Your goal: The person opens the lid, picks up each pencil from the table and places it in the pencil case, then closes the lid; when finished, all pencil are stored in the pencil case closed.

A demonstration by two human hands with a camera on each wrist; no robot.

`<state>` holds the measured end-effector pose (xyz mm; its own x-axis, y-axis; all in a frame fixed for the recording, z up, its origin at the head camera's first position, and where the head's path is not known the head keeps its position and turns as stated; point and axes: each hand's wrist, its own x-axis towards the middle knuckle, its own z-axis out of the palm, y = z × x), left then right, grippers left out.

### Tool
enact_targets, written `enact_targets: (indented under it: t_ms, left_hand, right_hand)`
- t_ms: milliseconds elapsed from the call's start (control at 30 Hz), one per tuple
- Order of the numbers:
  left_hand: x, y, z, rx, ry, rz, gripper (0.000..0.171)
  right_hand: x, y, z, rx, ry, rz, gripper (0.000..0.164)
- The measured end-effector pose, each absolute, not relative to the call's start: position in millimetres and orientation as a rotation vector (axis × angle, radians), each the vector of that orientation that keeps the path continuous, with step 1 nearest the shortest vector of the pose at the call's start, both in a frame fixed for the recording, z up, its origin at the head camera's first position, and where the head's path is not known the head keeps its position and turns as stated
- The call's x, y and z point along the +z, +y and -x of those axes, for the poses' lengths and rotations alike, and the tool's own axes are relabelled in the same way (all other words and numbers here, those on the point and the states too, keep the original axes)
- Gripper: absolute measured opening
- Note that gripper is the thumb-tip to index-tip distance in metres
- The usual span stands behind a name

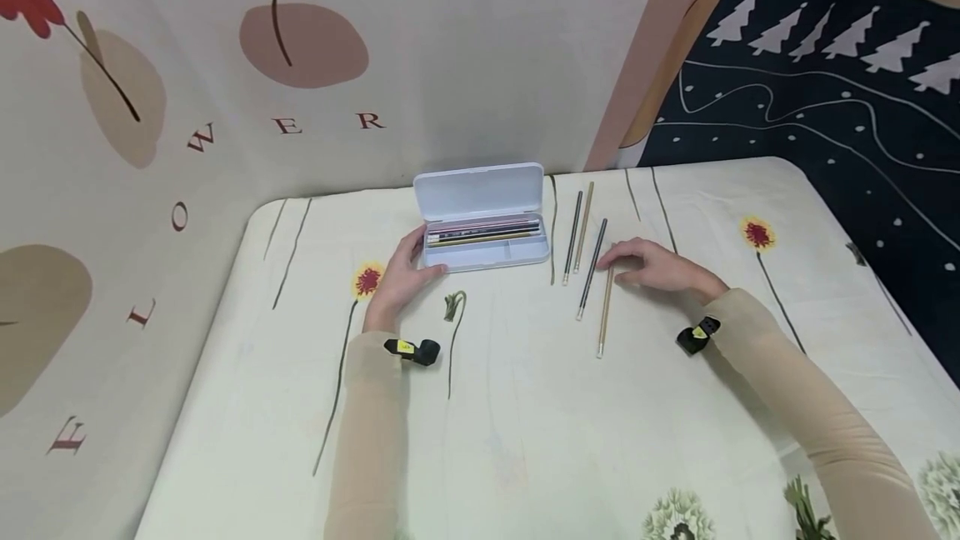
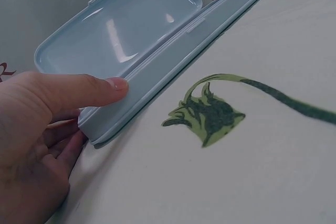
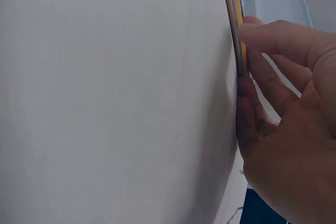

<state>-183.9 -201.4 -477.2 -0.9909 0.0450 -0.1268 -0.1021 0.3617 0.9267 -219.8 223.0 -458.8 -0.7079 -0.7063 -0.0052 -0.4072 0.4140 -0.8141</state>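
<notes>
At the back of the table lies an opened pale blue pencil case (image 1: 487, 254), lid tilted up behind it. Its long compartment holds several pencils (image 1: 483, 233). My left hand (image 1: 405, 277) grips the case's left end, with the thumb (image 2: 100, 90) along the front wall and the other fingers around the side. Right of the case, my right hand (image 1: 652, 265) pinches the far part of a wood-coloured pencil (image 1: 606, 315) between thumb and fingertips. A dark pencil (image 1: 592, 269) lies right beside it. The fingers partly cover the pencil's far end.
Another dark pencil (image 1: 572, 232) and a wood-coloured pencil (image 1: 584, 227) lie between the case and my right hand. A white cloth (image 1: 525, 398) printed with flowers covers the table. Hanging fabric (image 1: 480, 48) rises behind, and a dark tree-patterned cloth (image 1: 810, 98) is on the right.
</notes>
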Motion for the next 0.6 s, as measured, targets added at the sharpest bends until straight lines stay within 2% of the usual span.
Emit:
enact_targets:
  t_ms: [200,333,600]
  left_hand:
    - [-478.0,-201.8,184.6,1.688,2.482,0.063,0.085]
    - [-478.2,-201.8,185.0,1.693,2.481,0.063,0.085]
    - [-478.2,-201.8,185.4,1.692,2.477,0.067,0.085]
  right_hand:
    - [-462.6,223.3,222.1,-1.284,2.264,1.090,0.020]
    - [-461.7,223.0,221.0,-1.223,2.368,1.000,0.015]
    - [-461.4,223.9,220.0,-1.104,2.498,0.884,0.016]
